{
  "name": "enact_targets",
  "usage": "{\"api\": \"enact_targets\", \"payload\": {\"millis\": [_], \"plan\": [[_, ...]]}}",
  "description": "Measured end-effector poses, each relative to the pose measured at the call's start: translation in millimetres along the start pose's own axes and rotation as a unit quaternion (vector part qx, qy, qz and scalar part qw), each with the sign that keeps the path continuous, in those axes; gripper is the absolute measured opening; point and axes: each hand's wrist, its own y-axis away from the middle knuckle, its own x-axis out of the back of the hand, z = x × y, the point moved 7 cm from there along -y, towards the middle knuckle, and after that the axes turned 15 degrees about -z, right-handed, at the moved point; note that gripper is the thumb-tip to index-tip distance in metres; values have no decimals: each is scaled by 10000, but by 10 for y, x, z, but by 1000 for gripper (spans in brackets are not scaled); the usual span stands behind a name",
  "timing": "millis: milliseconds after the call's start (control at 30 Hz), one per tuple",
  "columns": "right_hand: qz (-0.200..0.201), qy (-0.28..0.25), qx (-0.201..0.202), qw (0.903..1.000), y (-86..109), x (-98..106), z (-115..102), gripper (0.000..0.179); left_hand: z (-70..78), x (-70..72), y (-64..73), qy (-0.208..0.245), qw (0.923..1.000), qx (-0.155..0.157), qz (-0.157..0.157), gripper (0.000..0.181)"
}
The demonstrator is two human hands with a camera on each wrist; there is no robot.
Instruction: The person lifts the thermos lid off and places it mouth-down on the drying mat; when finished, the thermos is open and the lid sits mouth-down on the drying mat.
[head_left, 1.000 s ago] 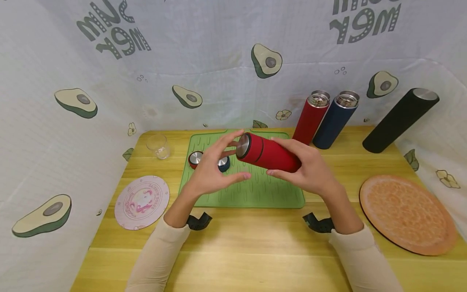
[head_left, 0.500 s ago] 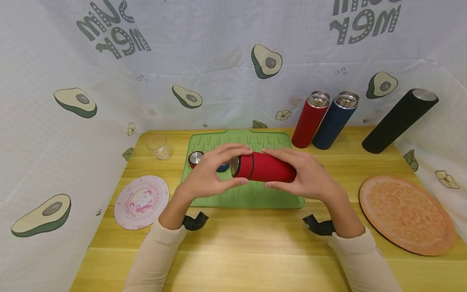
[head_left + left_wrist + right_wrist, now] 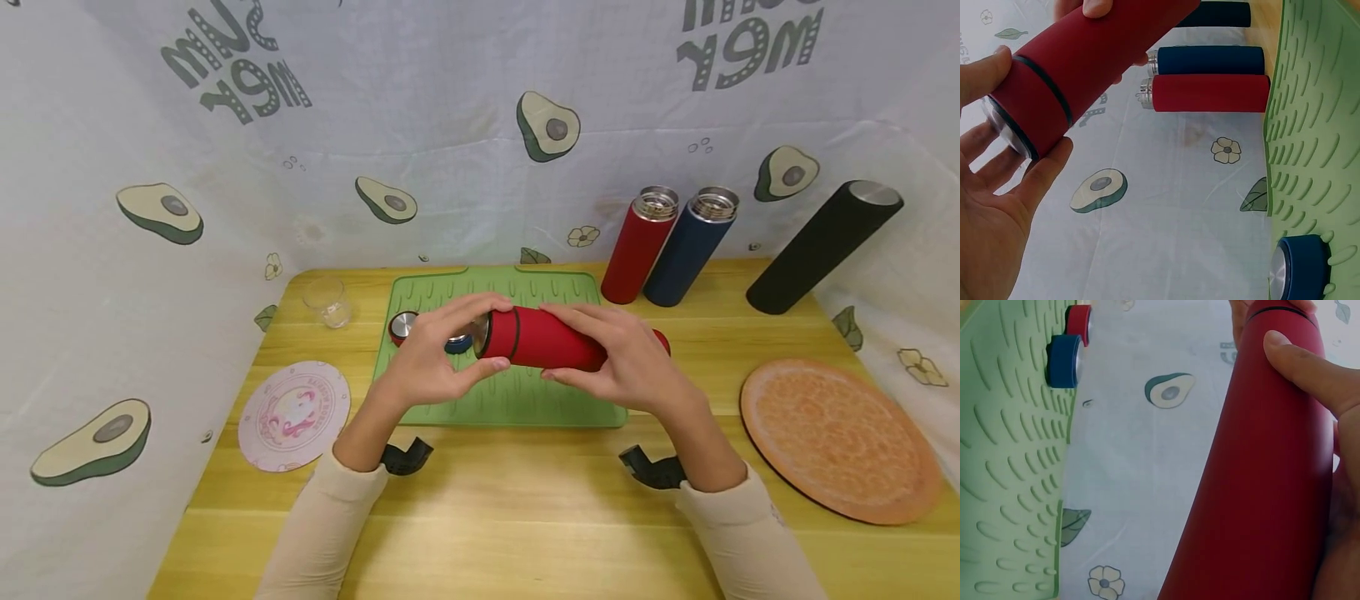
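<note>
A red thermos (image 3: 562,340) is held nearly level above the green mat (image 3: 555,400), its capped end pointing left. My left hand (image 3: 431,354) grips its red lid (image 3: 1029,103), thumb on one side and fingers on the other; the lid's steel top faces the palm. A dark ring marks where lid and body meet. My right hand (image 3: 633,354) is wrapped round the body; the right wrist view shows its thumb lying along the red wall. On the mat's left part, a red lid (image 3: 402,326) and a blue lid (image 3: 458,343) sit, the blue one partly behind my left hand.
Behind on the right stand an uncapped red thermos (image 3: 637,250), an uncapped blue thermos (image 3: 690,250) and a black thermos (image 3: 821,250). A clear glass (image 3: 330,304) and a pink round mat (image 3: 294,417) are at left, an orange round mat (image 3: 840,442) at right.
A second ago my left hand was spread beside the lid; it closed round the lid by half a second ago and still grips it. The thermos has come lower and more level.
</note>
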Motion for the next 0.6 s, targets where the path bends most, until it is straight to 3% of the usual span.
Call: {"api": "enact_targets", "payload": {"millis": [133, 233, 433, 600], "plan": [[149, 176, -4, 9997, 9, -4, -1, 77, -45, -12, -9, 294, 9995, 71, 41, 54], [294, 407, -8, 9987, 9, 4, -12, 76, -101, -25, -12, 483, 9982, 344, 85, 52], [555, 835, 111, 9949, -8, 12, -48, 76, -213, -43, 14, 1015, 9884, 1074, 339, 49], [683, 1211, 176, 9901, -33, -18, -88, 76, -274, -30, 56, 927, 9771, 1820, 601, 41]]}}
